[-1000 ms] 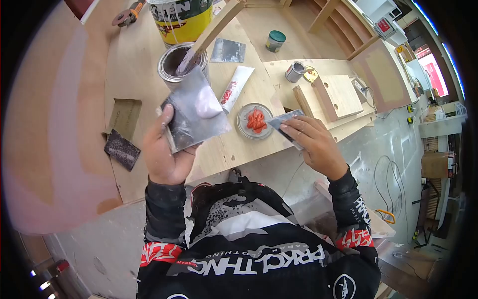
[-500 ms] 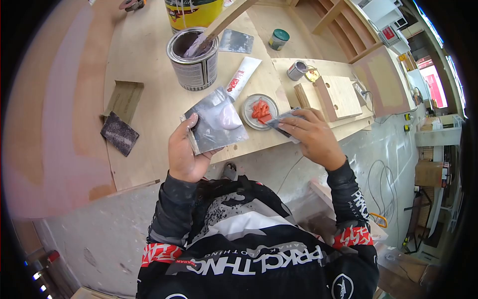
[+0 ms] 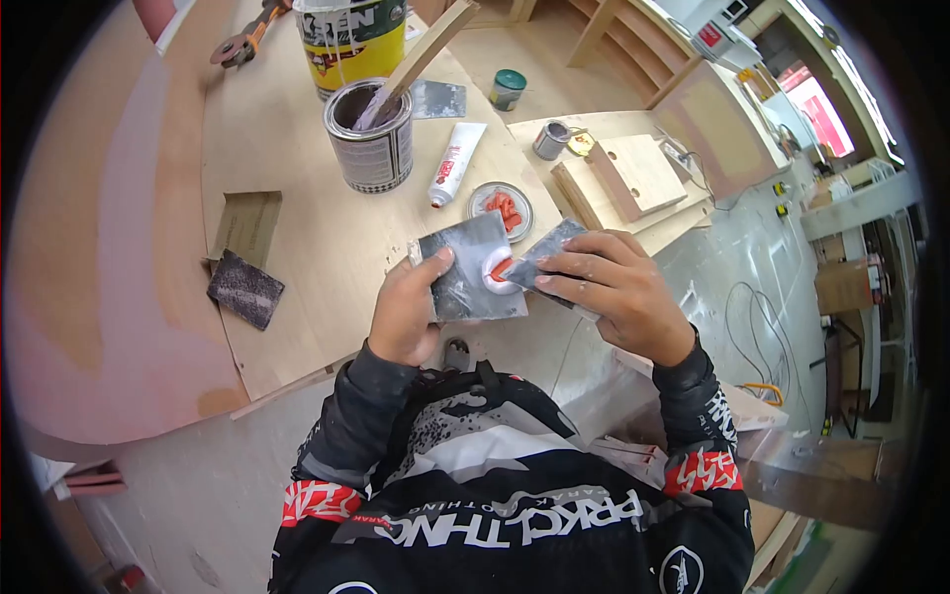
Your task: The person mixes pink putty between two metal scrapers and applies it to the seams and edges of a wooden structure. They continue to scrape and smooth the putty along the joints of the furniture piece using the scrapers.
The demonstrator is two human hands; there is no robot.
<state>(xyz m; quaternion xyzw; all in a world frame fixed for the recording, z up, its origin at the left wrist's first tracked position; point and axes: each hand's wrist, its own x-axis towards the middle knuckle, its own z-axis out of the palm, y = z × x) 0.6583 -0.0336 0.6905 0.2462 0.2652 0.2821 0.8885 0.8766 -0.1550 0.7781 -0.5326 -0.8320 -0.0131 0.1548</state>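
My left hand (image 3: 404, 309) grips a flat metal putty spreader (image 3: 457, 279) by its left side, thumb on top. Near that spreader's right edge sits a dollop of pale pink putty (image 3: 493, 284) with some red paste (image 3: 501, 268) on it. Between the fingers and thumb of my right hand (image 3: 633, 297) is a second metal spreader (image 3: 547, 249); its tip meets the dollop. Just beyond them, a round tin lid (image 3: 474, 206) carries more red paste (image 3: 505, 210). A white tube (image 3: 457, 163) lies behind the lid.
An open putty can (image 3: 368, 153) with a wooden stick (image 3: 427, 54) stands before a yellow tub (image 3: 354, 49). Sandpaper (image 3: 245, 289) lies left, an angle grinder (image 3: 247, 40) at the back. Rightward are a green-lidded jar (image 3: 508, 89), a small tin (image 3: 551, 140) and wooden boards (image 3: 638, 178).
My right hand has brought its spreader from the lid to the other spreader, and red paste now shows on the putty. My left hand has shifted right and turned its spreader slightly.
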